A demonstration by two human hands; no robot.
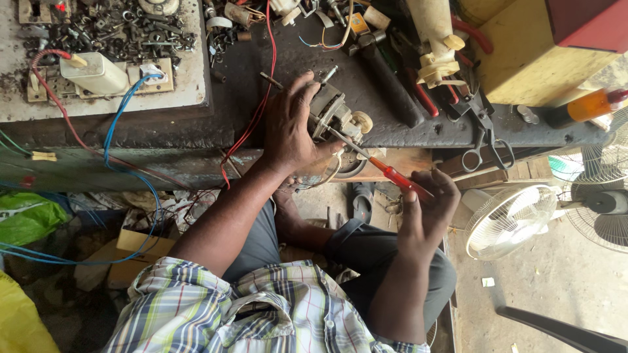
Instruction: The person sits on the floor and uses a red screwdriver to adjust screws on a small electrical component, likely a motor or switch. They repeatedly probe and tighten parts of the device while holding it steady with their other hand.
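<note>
1. Nearest the camera lay the person's plaid shirt [261,314], with dark trousers [373,252] just beyond it.
2. On the near edge of the workbench [418,131] sat a small electric motor [333,117], grey metal with a cream plastic hub on its right side.
3. Wrapped over the motor's left side, the left hand [291,127] clasped it firmly, fingers spread across the top.
4. Below and to the right, the right hand [428,206] was closed round the red handle of a screwdriver [386,171], whose shaft slanted up-left to the motor.
5. Grimy and dark, the bench carried red and blue wires [124,111], loose screws and scissors [487,147].
6. White fans [507,222] stood on the floor at the right.
</note>
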